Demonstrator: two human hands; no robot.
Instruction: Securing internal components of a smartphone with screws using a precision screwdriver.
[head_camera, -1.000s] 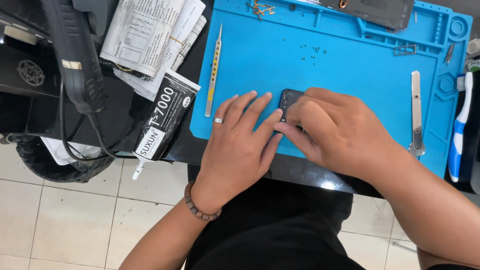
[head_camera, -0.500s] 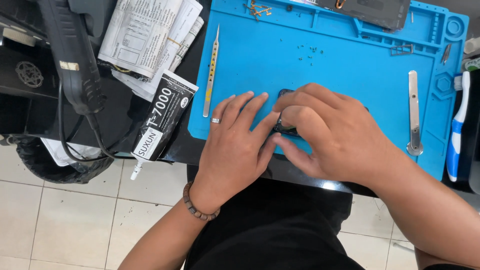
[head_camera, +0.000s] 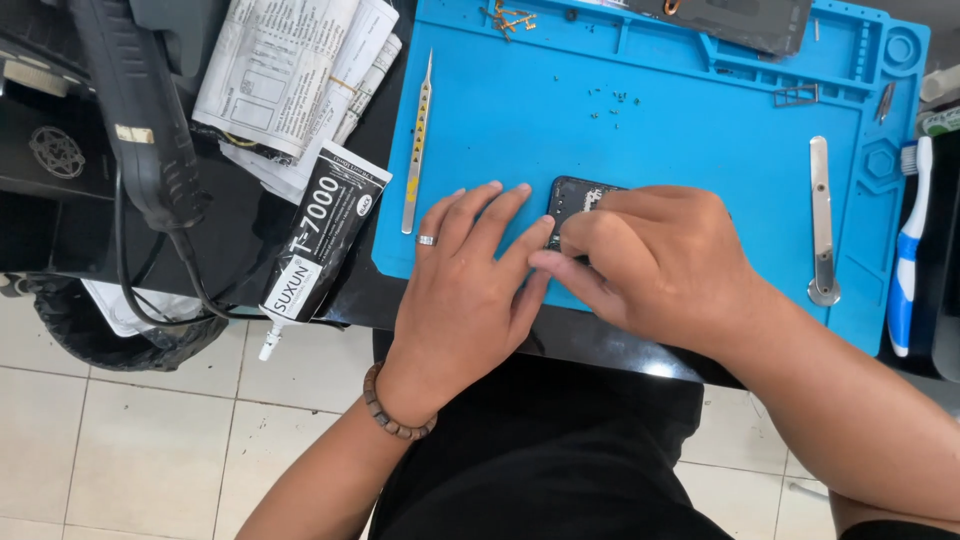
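**Hands settle over the small dark part**

Both hands shift only slightly since the earlier frames. The right hand (head_camera: 655, 260) now curls more over the small dark part (head_camera: 575, 195), fingertips pinching at its lower edge, and much of the part is hidden. The left hand (head_camera: 470, 290) lies flat and open beside it, fingers spread, fingertips touching the part's left side and pressing it onto the blue mat (head_camera: 700, 120). That suggests careful, fine work on the part. Tweezers (head_camera: 417, 140) lie untouched at the mat's left edge, and a metal pry tool (head_camera: 820, 220) rests to the right.
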